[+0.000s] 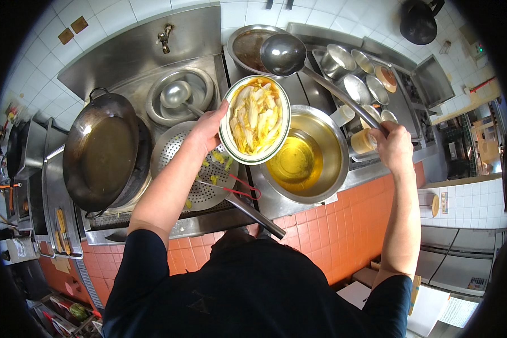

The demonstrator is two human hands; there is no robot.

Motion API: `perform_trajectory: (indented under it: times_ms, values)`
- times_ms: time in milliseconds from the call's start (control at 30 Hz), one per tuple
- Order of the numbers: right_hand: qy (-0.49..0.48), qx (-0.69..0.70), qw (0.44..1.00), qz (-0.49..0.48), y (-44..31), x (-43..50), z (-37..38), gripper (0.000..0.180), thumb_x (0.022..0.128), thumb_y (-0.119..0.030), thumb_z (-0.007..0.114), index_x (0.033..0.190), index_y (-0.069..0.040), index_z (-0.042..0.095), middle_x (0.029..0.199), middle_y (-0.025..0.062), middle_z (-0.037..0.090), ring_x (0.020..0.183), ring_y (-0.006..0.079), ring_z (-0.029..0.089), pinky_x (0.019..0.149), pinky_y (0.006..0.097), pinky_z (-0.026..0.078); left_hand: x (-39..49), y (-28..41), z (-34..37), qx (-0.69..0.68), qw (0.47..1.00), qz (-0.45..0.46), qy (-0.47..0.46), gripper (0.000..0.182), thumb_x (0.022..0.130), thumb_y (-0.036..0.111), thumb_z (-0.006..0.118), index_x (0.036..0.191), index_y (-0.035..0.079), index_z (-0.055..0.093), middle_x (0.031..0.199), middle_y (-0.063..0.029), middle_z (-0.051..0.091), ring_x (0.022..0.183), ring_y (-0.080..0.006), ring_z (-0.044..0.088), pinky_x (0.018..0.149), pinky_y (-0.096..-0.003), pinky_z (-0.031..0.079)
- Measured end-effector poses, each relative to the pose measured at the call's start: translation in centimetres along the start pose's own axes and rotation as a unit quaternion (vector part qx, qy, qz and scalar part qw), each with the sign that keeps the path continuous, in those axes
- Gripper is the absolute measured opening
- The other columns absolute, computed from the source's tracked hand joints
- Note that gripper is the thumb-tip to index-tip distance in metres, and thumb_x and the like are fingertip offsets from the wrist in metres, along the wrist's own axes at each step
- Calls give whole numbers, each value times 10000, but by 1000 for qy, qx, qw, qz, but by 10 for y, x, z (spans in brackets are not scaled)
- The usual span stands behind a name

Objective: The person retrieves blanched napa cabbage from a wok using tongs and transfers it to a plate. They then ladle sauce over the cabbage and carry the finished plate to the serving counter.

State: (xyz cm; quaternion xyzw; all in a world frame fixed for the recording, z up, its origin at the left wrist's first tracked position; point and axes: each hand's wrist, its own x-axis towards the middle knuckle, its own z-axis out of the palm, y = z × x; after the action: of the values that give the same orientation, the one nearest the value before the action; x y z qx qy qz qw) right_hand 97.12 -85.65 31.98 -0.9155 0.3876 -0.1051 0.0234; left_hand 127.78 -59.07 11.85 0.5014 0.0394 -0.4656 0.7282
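Note:
My left hand (209, 131) grips the left rim of an oval white plate (226, 145) with a green edge line. Pale cooked cabbage (255, 116) in a reddish-brown sauce fills the plate. The plate is held above the counter, between a perforated skimmer and a steel bowl of yellow oil (295, 158). My right hand (393, 145) is closed round the end of a long-handled ladle (285, 55). The ladle's bowl hangs beyond the plate, in front of an oval steel pan (241, 46) with brown liquid.
A large wok (101, 152) with liquid stands at left. The skimmer (169, 156) holds green scraps; its handle (257, 215) juts over the counter's front edge. Behind it, a second ladle (176, 95) rests in a steel basin (152, 101). Several seasoning pots (357, 88) stand at right. A tap (165, 38) projects from the backsplash.

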Motion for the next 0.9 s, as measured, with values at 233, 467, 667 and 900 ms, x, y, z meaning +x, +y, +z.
perform_trajectory:
  times_ms: [233, 467, 667, 900]
  values:
    - [1, 36, 999, -4, 7, 3, -2, 269, 901, -276, 788, 972, -17, 771, 814, 189, 739, 772, 361, 734, 735, 426, 561, -12, -7, -6, -38, 997, 59, -44, 557, 1029, 446, 647, 1316, -30, 621, 1251, -139, 715, 1099, -225, 711, 960, -386, 595]
    - [-9, 12, 1000, 11, 8, 7, 0, 266, 900, -277, 789, 977, -23, 773, 825, 194, 742, 803, 362, 740, 752, 431, 566, -36, -12, -9, -77, 994, 70, -19, 565, 1013, 458, 660, 1295, -31, 637, 1262, -138, 708, 1102, -229, 703, 963, -397, 593]
    - [10, -15, 1000, -18, 10, 2, 15, 257, 896, -284, 783, 976, -40, 771, 846, 189, 750, 817, 378, 741, 759, 450, 577, -63, -15, -11, -109, 992, 63, 24, 599, 1015, 466, 648, 1347, -30, 602, 1311, -158, 683, 1154, -256, 684, 1002, -421, 576]
    - [71, -87, 992, -54, 15, -4, 38, 240, 890, -307, 776, 957, -82, 726, 811, 166, 739, 803, 396, 736, 749, 481, 581, -79, -18, -24, -151, 985, 72, 41, 608, 1007, 456, 658, 1349, -42, 589, 1330, -177, 670, 1178, -280, 674, 1021, -447, 564]
